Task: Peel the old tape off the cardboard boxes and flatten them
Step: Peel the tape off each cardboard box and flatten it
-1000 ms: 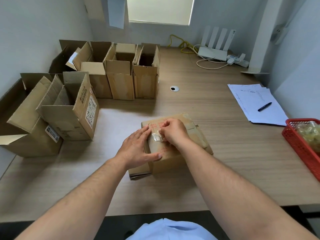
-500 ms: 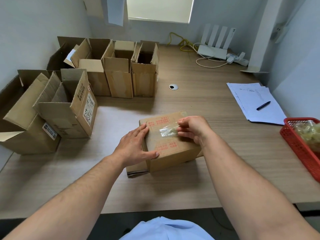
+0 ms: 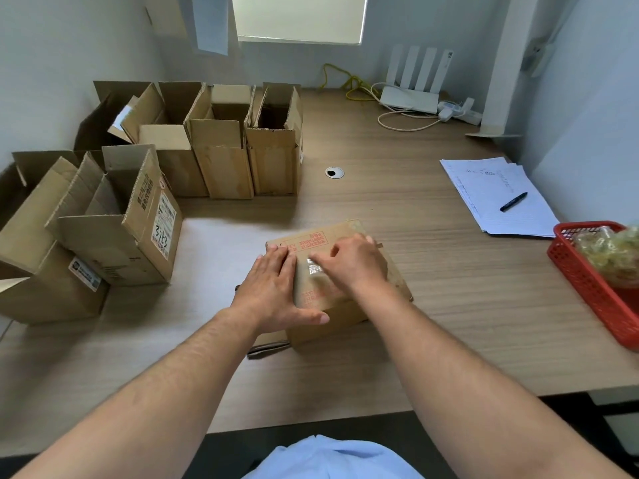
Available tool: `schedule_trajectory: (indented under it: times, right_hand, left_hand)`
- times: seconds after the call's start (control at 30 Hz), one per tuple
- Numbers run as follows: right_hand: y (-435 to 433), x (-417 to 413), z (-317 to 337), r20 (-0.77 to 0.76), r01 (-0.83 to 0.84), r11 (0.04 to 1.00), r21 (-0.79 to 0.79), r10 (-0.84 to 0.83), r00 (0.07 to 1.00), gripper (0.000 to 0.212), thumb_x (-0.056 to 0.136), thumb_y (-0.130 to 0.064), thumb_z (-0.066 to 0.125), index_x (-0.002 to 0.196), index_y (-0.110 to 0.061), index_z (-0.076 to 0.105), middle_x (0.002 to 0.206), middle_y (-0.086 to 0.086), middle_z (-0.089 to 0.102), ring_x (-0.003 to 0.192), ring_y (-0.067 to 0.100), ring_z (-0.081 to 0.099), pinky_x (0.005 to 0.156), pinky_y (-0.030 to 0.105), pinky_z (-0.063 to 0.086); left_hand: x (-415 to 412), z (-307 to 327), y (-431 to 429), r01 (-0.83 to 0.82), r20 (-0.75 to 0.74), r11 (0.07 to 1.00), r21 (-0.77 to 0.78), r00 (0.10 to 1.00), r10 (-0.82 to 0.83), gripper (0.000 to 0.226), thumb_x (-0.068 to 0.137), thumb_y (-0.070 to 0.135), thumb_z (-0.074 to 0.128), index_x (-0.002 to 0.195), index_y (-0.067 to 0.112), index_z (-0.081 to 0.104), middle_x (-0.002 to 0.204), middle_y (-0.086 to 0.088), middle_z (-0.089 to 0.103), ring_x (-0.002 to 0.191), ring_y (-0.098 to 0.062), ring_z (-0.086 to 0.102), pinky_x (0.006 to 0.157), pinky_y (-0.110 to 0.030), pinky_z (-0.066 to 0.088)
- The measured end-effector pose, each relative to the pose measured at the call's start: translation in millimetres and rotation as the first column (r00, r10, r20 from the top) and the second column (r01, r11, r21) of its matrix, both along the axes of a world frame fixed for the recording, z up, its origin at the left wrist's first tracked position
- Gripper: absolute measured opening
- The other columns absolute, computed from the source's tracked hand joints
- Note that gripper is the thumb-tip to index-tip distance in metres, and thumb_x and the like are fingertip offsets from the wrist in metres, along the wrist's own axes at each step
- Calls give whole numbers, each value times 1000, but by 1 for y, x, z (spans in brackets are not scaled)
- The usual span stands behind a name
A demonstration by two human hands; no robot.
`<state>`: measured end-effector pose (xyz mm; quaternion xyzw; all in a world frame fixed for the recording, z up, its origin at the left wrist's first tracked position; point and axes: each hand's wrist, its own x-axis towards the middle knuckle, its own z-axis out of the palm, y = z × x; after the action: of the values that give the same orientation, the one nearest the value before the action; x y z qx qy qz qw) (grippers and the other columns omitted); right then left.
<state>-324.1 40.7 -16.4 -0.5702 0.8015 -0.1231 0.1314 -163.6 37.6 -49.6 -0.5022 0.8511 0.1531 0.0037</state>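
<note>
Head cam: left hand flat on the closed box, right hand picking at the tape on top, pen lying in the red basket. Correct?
One slip: the pen lies on the sheets of paper, not in the red basket; the head view shows it. The left hand is flat on the closed box and the right hand picks at the tape, as stated.

The right hand [image 3: 349,262] has swung back left to the crumpled tape [image 3: 314,268].

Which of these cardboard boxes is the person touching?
The red-printed box in the middle, under the left hand and right hand; the open boxes along the left stand untouched.
</note>
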Motion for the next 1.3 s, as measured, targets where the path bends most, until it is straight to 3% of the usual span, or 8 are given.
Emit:
schedule_trajectory:
  times: [0.3,0.47,0.57,0.67,0.8,0.93,1.07,1.3]
  right_hand:
    - [7,11,-4,-100,-128,983,-131,115,988,25,95,-17,45,116,-13,59,113,10,56,107,29,52,82,33,43]
    - [5,1,-1,154,67,989,-130,-47,987,20,92,-9,47,99,-7,66,101,11,67,94,29,62,77,31,49]
    - [2,-7,2,635,400,916,10,-315,705,22,91,-3,43,79,-5,61,80,15,69,72,31,69,73,42,58]
    - [5,-9,6,806,506,857,98,-366,465,26,93,-1,38,72,-9,51,65,11,63,53,23,63,63,38,59]
    - [6,-7,7,649,352,936,21,-281,707,21,81,-4,45,78,-7,66,85,14,71,76,28,65,70,39,55]
    - [4,0,10,329,128,992,-7,-118,937,36,86,-43,51,80,-14,71,99,13,69,100,32,58,74,31,40]
    - [6,15,-3,134,71,997,2,-71,988,49,81,-57,57,108,-18,68,124,11,52,122,29,40,96,34,38]
    - [9,16,-9,-46,-66,993,-93,62,997,38,89,-35,55,118,-11,55,122,12,50,117,29,43,93,35,39]
  left_hand:
    - [7,2,-1,16,1,999,-30,1000,-16,132,58,89,51,153,13,2,161,-1,-2,147,-16,-10,118,-33,-6]
    - [19,5,-5,44,26,999,-16,999,-44,129,58,88,53,154,17,3,161,3,-3,147,-14,-10,120,-35,-5]
    - [18,7,-5,60,32,998,-19,998,-59,128,59,87,54,154,18,4,161,3,-2,147,-15,-8,120,-35,-4]
    - [16,9,-5,51,41,999,-17,998,-50,128,59,87,55,153,17,5,161,2,0,147,-16,-4,118,-33,-4]
    - [6,15,-6,55,71,998,-24,996,-53,131,55,90,53,152,12,10,159,-2,5,146,-18,0,117,-34,-5]
    - [-13,16,-3,66,47,998,-16,997,-65,135,54,90,54,152,9,6,160,-7,1,147,-20,-4,119,-34,-2]
    - [-20,10,2,33,37,999,-34,999,-32,133,57,88,53,153,10,5,161,-6,0,147,-19,-7,120,-35,-3]
    - [-14,3,6,-13,-80,999,-41,997,9,136,53,87,59,152,6,12,161,-4,6,148,-15,-3,120,-31,-3]
